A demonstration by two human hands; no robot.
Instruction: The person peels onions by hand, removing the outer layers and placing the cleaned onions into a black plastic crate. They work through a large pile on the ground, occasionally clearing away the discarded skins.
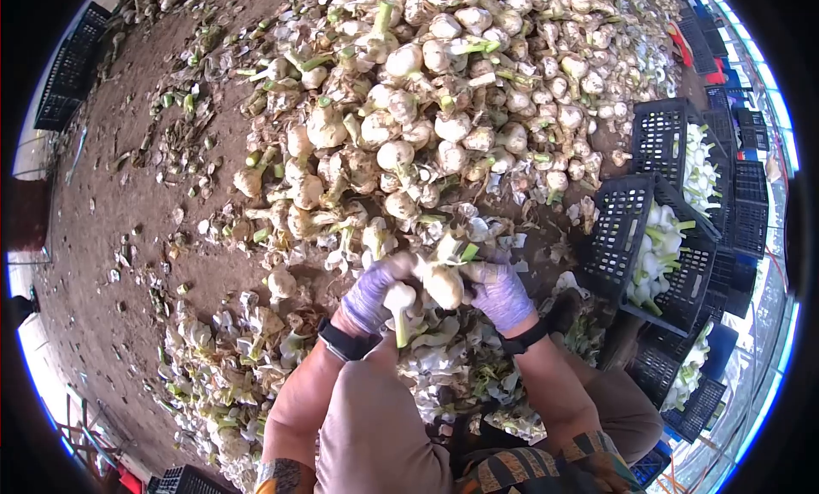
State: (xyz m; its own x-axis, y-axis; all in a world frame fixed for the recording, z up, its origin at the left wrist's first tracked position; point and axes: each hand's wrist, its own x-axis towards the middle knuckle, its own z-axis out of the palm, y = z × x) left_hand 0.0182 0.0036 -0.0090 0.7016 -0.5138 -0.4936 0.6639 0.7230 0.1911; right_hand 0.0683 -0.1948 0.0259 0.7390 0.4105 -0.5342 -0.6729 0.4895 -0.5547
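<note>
Between my two gloved hands is a garlic bulb [444,285] with a cut green stem pointing up. My left hand [375,293] is closed against the bulb's left side, and a second, whiter bulb [399,299] with its green stem pointing down lies by its fingers. On the right side, my right hand [497,291] has its fingers pressed round the held bulb. Both hands wear pale purple gloves. A large heap of unpeeled garlic [401,119] rises just beyond them. Peeled skins [435,353] lie beneath my hands.
Black crates [612,238] with white garlic [657,259] stand at the right, with more crates stacked behind. Another black crate [72,67] is at the upper left. Skins and stem pieces litter the brown ground [111,238]. My knees are close below my hands.
</note>
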